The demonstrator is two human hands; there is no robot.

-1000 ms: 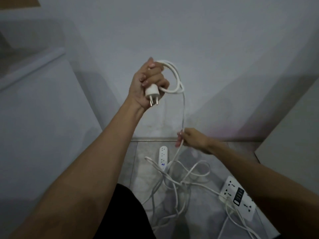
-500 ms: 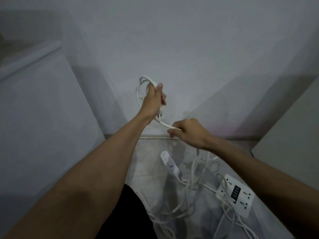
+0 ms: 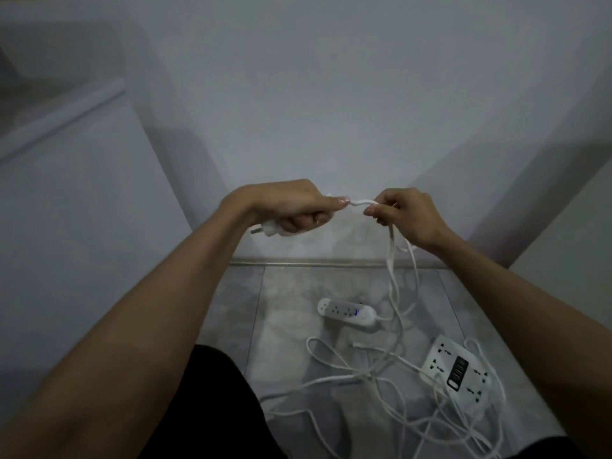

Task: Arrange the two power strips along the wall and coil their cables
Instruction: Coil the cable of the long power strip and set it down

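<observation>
Below the wall [image 3: 331, 127], tangled cable [image 3: 394, 293] lies limp and light, joining the square strip [image 3: 440, 356] and oval strip [image 3: 346, 312]. Left hand [image 3: 291, 207] grips the plug [image 3: 270, 230]; right hand [image 3: 404, 213] pinches cable beside it, best taken near the plug.

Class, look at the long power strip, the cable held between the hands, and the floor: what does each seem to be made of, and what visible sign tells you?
Long power strip: probably moulded white plastic, smooth with rounded ends.
Cable: looks like a flexible white plastic or rubber sheath, since it bends and hangs in loose loops.
Floor: seemingly polished stone or ceramic tile; grey mottling, a straight joint line and a faint sheen, though the dim light leaves this open.
</observation>
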